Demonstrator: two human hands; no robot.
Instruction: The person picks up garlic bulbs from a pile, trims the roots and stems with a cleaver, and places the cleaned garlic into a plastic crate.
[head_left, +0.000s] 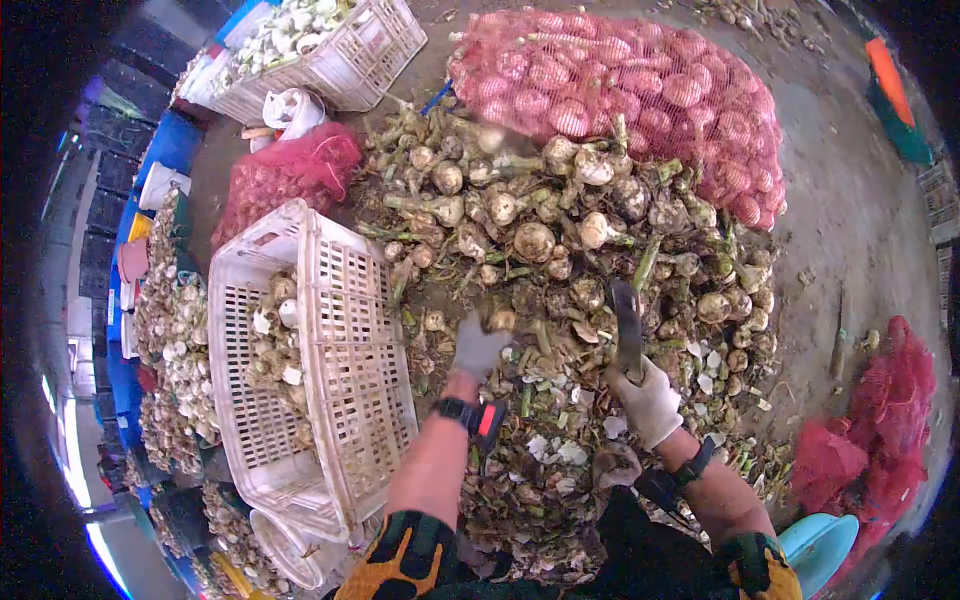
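1. My right hand (648, 402) grips the knife (627, 328); I'd keep it clear of my left hand (480, 345), whose grip I can't tell.
2. Garlic bulbs (534, 241) lie heaped just ahead.

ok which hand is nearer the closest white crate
Left. The left hand is just right of the crate, not touching it; the right hand is farther right, gripping a blade.
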